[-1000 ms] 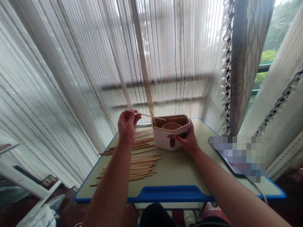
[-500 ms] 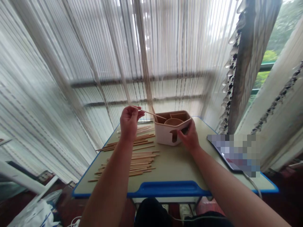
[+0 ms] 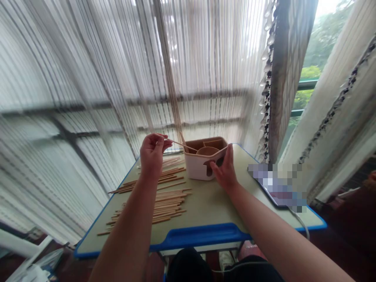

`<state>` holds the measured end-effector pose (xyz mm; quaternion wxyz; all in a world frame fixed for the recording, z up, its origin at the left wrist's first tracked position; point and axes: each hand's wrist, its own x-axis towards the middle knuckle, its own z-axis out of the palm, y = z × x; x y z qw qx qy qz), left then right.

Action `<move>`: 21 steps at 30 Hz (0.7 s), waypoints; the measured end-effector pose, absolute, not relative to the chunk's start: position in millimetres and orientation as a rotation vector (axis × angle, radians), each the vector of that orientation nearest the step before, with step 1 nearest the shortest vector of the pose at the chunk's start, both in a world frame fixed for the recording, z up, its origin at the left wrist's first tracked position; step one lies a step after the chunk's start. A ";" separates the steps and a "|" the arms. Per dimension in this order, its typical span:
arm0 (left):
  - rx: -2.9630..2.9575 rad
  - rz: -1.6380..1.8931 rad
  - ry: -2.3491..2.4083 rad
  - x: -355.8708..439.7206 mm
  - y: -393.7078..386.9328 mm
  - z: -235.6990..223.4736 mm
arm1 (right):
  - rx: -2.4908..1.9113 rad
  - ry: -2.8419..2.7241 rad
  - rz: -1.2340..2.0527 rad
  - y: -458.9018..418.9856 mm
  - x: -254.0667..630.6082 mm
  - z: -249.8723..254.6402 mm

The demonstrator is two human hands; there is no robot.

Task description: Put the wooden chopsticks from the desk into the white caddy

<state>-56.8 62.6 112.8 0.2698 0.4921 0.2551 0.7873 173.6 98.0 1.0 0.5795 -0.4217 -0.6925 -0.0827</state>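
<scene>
my left hand (image 3: 152, 154) pinches one thin long wooden stick (image 3: 179, 143), with my fingers closed up narrow around it. the stick lies sideways, and its far end points down at a white and brown plastic box with little rooms (image 3: 197, 166), just over the rim. my right hand (image 3: 225, 172) is spread wide, with its fingers on the box's front corner, so it is the hand nearer the box. more wooden sticks (image 3: 167, 201) lie in rows on a pale green table with a blue edge (image 3: 205, 207).
</scene>
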 end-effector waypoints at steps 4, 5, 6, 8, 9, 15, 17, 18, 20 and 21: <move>1.349 2.115 0.678 -54.6 62.0 113.3 | -0.919 -1.782 -0.439 90.6 171.9 11.9; 1.357 2.113 0.672 -54.2 62.0 113.3 | -0.913 -1.810 -0.477 90.2 170.3 12.8; 1.362 2.113 0.669 -53.8 62.1 113.1 | -0.911 -1.826 -0.498 90.3 168.6 12.9; 1.361 2.116 0.672 -53.4 62.2 112.7 | -0.912 -1.830 -0.513 91.4 165.4 11.6; 1.357 2.117 0.679 -53.3 62.2 112.5 | -0.915 -1.827 -0.511 92.1 164.2 10.7; 1.350 2.124 0.683 -52.2 62.8 111.3 | -0.916 -1.813 -0.498 93.6 162.5 8.6; 1.352 2.133 0.685 -51.3 63.7 110.7 | -0.910 -1.813 -0.496 93.5 162.8 8.7; 1.358 2.139 0.692 -50.9 64.2 110.3 | -0.909 -1.812 -0.490 93.4 163.0 8.8; 1.384 2.153 0.716 -50.4 65.3 109.1 | -0.905 -1.809 -0.477 93.3 163.5 9.0; 1.407 2.160 0.735 -50.4 65.8 108.4 | -0.900 -1.807 -0.472 93.2 163.7 9.2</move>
